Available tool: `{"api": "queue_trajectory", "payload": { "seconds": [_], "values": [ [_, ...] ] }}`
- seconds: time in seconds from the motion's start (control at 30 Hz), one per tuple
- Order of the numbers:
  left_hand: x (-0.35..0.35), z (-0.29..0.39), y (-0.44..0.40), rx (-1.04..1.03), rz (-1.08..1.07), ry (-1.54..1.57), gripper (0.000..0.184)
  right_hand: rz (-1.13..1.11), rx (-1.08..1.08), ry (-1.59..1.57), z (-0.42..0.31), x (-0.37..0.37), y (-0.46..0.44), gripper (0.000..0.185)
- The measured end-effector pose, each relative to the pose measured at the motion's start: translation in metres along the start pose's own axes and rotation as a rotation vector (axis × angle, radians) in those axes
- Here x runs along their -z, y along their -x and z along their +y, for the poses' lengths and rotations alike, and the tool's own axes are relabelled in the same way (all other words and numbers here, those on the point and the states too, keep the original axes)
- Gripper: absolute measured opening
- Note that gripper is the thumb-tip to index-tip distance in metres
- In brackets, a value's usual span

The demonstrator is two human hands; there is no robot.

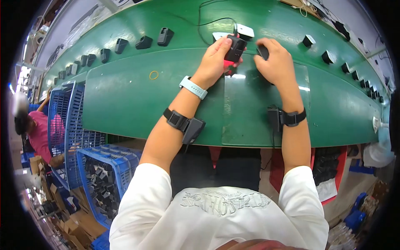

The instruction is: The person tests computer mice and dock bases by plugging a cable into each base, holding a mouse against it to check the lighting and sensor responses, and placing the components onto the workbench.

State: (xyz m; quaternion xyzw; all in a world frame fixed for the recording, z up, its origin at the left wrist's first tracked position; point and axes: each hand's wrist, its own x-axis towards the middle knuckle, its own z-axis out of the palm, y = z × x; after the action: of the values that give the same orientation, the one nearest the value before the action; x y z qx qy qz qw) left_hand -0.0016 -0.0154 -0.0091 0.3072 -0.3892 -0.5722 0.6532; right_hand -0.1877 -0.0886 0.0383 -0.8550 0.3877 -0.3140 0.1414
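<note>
My left hand (pixel 216 58) grips a small black plastic device (pixel 236 48) with its fingers wrapped round it. A red glow shows at the lower edge of this device. A thin black cable (pixel 223 19) runs down to its top end; whether it is plugged in, I cannot tell. Close by on the right, my right hand (pixel 277 60) curls round a dark object (pixel 263 52), mostly hidden by the fingers and slightly blurred. Just behind my hands lies a white box-shaped item (pixel 245 31).
Black devices (pixel 166 36) stand in a row along the green table (pixel 179 91) at left, and more (pixel 328 57) at right. A yellow rubber band (pixel 154 75) lies at left. Blue crates (pixel 121 160), one filled with dark parts, and a person in pink (pixel 41 133) are at left.
</note>
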Motion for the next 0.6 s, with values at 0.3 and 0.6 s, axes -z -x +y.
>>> {"api": "queue_trajectory", "payload": {
  "seconds": [0.3, 0.6],
  "values": [
    [-0.001, -0.003, 0.000, -0.092, 0.180, -0.041, 0.026, 0.065, 0.214, -0.055, 0.008, 0.000, -0.002, 0.039],
    [-0.004, -0.002, 0.002, -0.225, 0.148, -0.197, 0.023, -0.108, 0.160, -0.524, -0.005, -0.007, -0.001, 0.044]
  ]
}}
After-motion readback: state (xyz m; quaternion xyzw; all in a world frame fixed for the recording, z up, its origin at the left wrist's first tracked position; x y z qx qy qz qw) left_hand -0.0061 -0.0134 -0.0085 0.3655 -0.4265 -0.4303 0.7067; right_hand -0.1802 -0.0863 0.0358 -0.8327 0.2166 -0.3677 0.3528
